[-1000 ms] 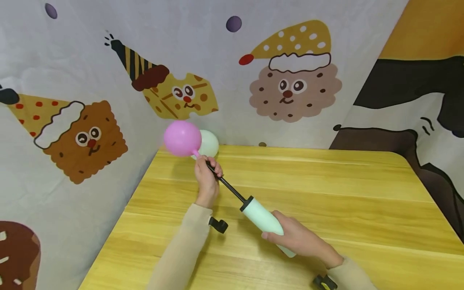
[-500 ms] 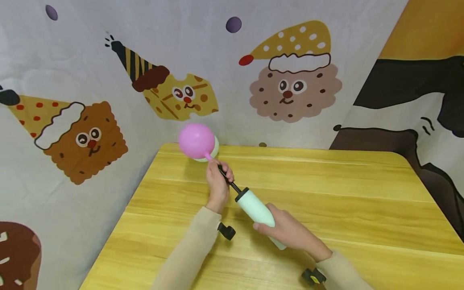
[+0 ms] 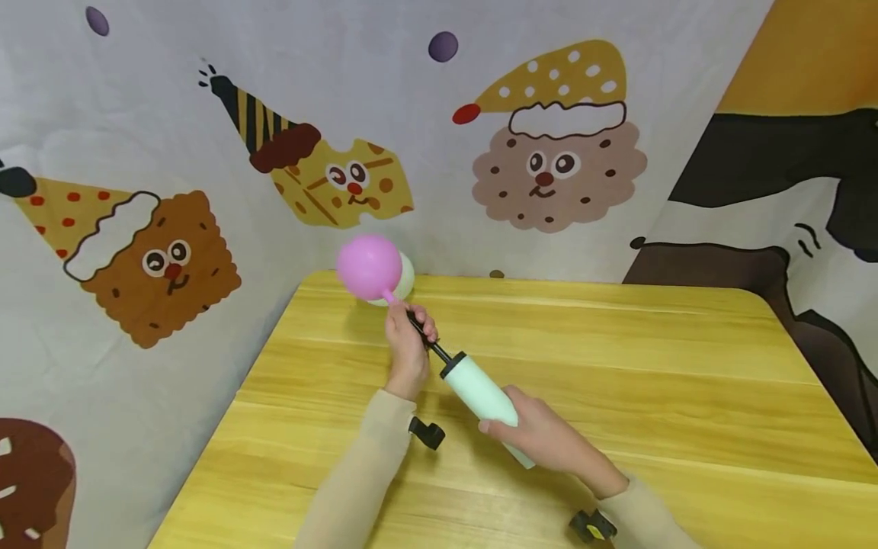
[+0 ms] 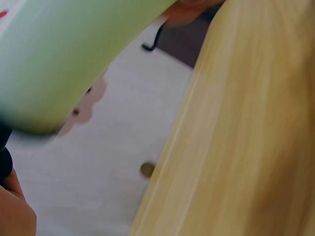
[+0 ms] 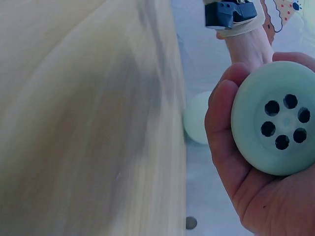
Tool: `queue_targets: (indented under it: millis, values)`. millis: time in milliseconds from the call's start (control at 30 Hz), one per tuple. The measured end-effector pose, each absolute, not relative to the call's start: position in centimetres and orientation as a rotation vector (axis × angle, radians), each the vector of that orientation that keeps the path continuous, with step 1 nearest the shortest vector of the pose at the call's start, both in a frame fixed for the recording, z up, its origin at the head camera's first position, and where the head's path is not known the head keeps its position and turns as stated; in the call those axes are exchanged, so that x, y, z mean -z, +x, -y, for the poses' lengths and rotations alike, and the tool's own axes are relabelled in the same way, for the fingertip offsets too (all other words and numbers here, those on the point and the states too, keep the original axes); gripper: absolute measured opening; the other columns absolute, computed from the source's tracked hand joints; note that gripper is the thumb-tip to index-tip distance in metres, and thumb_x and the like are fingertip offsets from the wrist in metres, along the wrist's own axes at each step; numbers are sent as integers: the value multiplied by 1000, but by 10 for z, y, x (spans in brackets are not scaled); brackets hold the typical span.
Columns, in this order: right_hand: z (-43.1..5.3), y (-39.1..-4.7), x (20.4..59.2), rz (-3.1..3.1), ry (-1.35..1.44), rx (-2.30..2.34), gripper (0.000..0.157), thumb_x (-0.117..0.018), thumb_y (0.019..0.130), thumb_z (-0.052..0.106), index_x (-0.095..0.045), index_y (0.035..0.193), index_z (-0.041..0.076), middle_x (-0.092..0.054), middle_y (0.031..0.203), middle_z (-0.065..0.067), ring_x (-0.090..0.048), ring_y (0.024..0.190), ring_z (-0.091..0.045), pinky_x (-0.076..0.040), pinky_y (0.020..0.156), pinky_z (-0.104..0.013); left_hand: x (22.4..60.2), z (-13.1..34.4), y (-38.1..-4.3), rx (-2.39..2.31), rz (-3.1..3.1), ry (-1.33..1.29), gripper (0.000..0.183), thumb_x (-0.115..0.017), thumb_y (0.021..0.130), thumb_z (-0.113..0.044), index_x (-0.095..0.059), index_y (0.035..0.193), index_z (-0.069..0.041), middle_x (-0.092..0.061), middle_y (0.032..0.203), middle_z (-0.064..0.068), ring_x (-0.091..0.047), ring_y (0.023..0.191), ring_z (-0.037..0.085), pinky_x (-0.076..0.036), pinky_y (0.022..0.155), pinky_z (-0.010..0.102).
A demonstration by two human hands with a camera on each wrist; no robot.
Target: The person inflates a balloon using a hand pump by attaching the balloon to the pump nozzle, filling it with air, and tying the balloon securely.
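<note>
A pink balloon [image 3: 369, 265], partly inflated, hangs off the front end of a hand balloon pump [image 3: 480, 393] in the head view. My left hand [image 3: 406, 347] grips the black front part of the pump beside the balloon's neck; the exact join is hidden by the fingers. A short stretch of black rod shows between that hand and the mint-green barrel. My right hand [image 3: 542, 431] wraps round the barrel near its rear. In the right wrist view the barrel's round end cap [image 5: 285, 123] shows several dark holes. The barrel [image 4: 74, 54] is blurred in the left wrist view.
Behind the pink balloon a pale green balloon [image 3: 408, 276] sits at the table's far left corner, partly covered. The wooden table [image 3: 652, 366] meets a cartoon-printed cloth [image 3: 446, 152] at the back and left. Each wrist carries a black camera mount [image 3: 428, 433].
Since a second ago the barrel has slid forward along the black rod, so less rod shows. The left hand and pink balloon have shifted right, covering more of the pale balloon.
</note>
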State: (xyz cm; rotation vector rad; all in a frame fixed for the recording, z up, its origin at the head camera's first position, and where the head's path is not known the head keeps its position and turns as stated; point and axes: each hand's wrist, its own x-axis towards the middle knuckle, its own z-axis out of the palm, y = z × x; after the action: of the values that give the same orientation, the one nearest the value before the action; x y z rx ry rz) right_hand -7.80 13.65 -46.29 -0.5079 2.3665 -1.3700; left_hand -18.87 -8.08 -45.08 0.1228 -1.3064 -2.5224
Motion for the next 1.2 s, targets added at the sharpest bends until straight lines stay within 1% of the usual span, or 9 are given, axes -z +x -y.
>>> queue_targets:
  millis: [133, 300, 400, 567, 833, 1033, 1200]
  values:
    - [-155, -67, 465, -2338, -539, 1332, 57, -68, 100, 41, -52, 134, -2, -66, 96, -6, -65, 74, -17, -57, 57, -33, 446, 103, -199, 2459, 1247, 159, 36, -29, 112, -20, -46, 81, -10, -47, 66, -3, -43, 48, 7, -38, 41, 18]
    - [-172, -59, 470, -2329, -608, 1331, 48, -67, 101, 35, -53, 129, 0, -63, 93, -5, -63, 70, -13, -56, 56, -31, 446, 115, -203, 2454, 1173, 165, 34, -29, 112, -18, -44, 82, -9, -47, 65, -3, -43, 48, 7, -38, 41, 17]
    - [-172, -59, 473, -2330, -629, 1341, 45, -67, 101, 35, -53, 127, 1, -63, 92, -3, -63, 70, -12, -56, 56, -31, 446, 109, -201, 2475, 1201, 153, 35, -28, 112, -18, -45, 82, -10, -47, 65, -3, -44, 47, 7, -38, 41, 18]
    - [-166, -63, 474, -2342, -620, 1331, 45, -67, 100, 37, -54, 124, 2, -63, 90, -3, -63, 69, -13, -56, 55, -32, 447, 99, -199, 2464, 1190, 136, 34, -29, 112, -18, -45, 83, -11, -47, 66, -3, -43, 47, 7, -37, 41, 18]
    - [-150, -74, 467, -2340, -597, 1351, 53, -67, 100, 38, -52, 128, -4, -65, 89, -5, -65, 68, -16, -57, 53, -33, 449, 77, -190, 2483, 1286, 116, 37, -26, 114, -21, -45, 84, -11, -46, 67, -2, -43, 48, 6, -37, 41, 18]
    - [-135, -89, 463, -2364, -585, 1380, 54, -67, 100, 40, -52, 126, -4, -65, 87, -6, -66, 67, -17, -57, 51, -32, 453, 58, -181, 2555, 1312, 104, 38, -26, 115, -25, -45, 85, -11, -47, 68, -3, -44, 48, 6, -39, 42, 18]
    - [-130, -94, 462, -2355, -562, 1400, 56, -67, 100, 40, -52, 129, -5, -65, 88, -7, -65, 67, -18, -57, 52, -34, 454, 55, -179, 2560, 1334, 109, 38, -27, 115, -28, -46, 86, -12, -47, 67, -3, -45, 48, 6, -39, 43, 18]
